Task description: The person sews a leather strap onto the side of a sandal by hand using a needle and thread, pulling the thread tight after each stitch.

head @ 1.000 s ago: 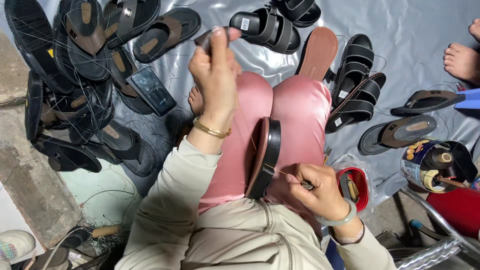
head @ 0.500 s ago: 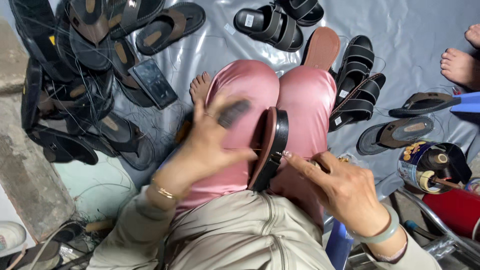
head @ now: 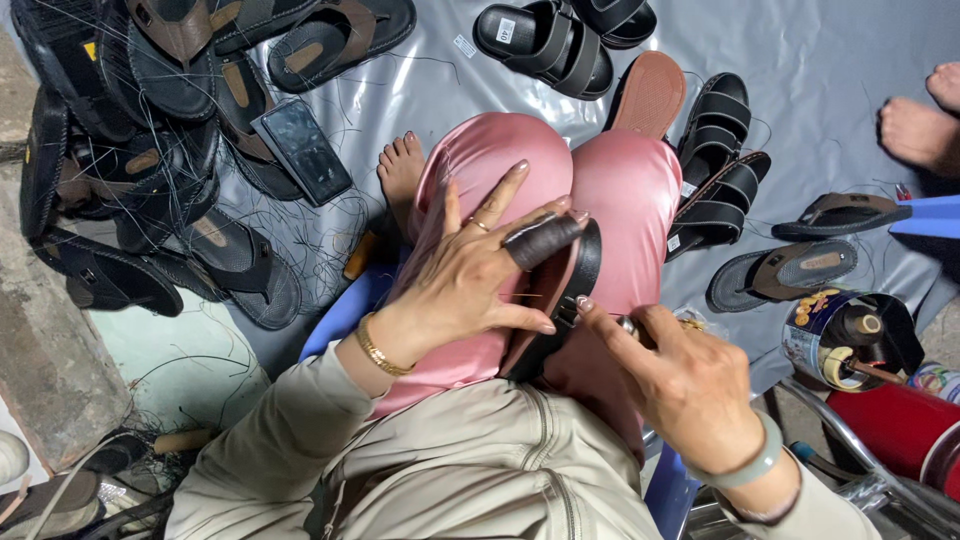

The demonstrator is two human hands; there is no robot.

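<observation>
Sole (head: pixel 560 290), edge up, is wedged between the pink-clad knees (head: pixel 620 190), so both hands stay free. It is steadied by the left hand (head: pixel 470 270), fingers spread across it; the right hand (head: pixel 680 385) is closed round a small tool at its rim. Sandals (head: pixel 150 150) are heaped alongside.

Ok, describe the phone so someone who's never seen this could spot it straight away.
Start at the pile of dark sandals on the grey sheet, upper left. The phone lies at the pile's right edge, just left of the bare foot. It is the only flat, glossy black rectangle there.
</observation>
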